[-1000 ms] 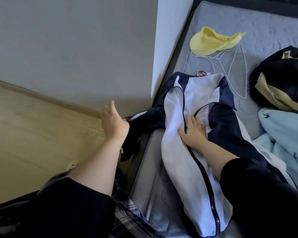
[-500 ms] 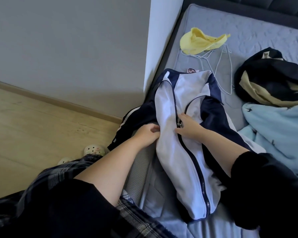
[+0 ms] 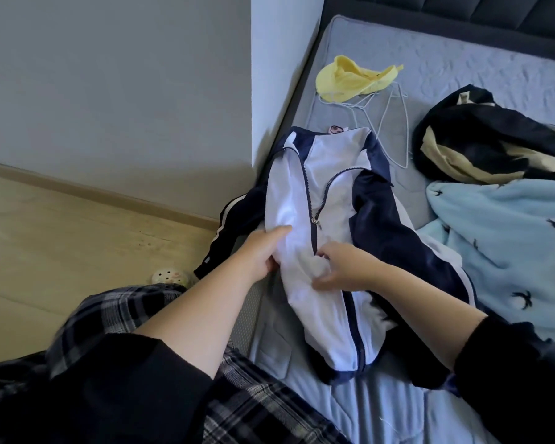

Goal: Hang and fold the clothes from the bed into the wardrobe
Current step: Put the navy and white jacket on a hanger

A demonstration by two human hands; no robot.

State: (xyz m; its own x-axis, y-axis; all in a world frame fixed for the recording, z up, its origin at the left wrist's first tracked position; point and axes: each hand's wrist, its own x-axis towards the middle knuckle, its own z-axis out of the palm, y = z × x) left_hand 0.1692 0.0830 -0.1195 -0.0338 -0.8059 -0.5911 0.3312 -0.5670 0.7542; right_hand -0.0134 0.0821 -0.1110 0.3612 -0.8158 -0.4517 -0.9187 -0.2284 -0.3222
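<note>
Half a second ago the right hand (image 3: 343, 267) sat at the zip pull (image 3: 314, 221). It is now lower, below the pull, with its fingers curled into a bunched fold of white cloth beside the zip line. The left hand (image 3: 263, 251) has slid from the jacket's edge onto the white front panel. Its thumb lies on top and its fingers are tucked under the edge, so it grips the cloth.

The navy and white jacket (image 3: 334, 193) lies front up along the near side of the bed (image 3: 462, 59), with one dark sleeve hanging over the edge toward the wooden floor (image 3: 61, 235). It is zipped from the hem up to the pull and open above it. A small pink label (image 3: 335, 129) shows at the collar; it carries a dark mark, perhaps a logo, too small to read.

Beyond the collar lie pale wire hangers (image 3: 394, 123) and a yellow garment (image 3: 353, 80). To the right are a black and tan garment (image 3: 487, 139) and a light blue fleece (image 3: 510, 235) printed with small dark birds. A pale slipper (image 3: 170, 277) sits on the floor by the plaid trousers (image 3: 125, 315).
</note>
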